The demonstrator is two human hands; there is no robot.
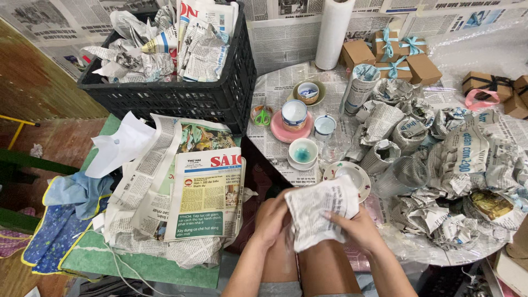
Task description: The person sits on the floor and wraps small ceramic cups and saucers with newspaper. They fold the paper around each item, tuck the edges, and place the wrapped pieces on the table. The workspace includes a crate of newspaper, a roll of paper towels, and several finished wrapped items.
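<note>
Newspaper bundle (322, 212) is gripped by both hands (316, 223), just below the saucer (352, 175); folding each loose corner tight would likely keep the wrap snug.

Whatever sits inside the newspaper bundle (322, 212) is fully wrapped, so I can't tell what it is. The left hand (270, 217) is half tucked behind it. The stacked boxes (517, 96) run off the right edge.

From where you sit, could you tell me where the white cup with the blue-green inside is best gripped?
Grip the white cup by its rim, coming from above: it stands upright and open on its saucer, with other cups crowding its far side and no handle showing.
</note>
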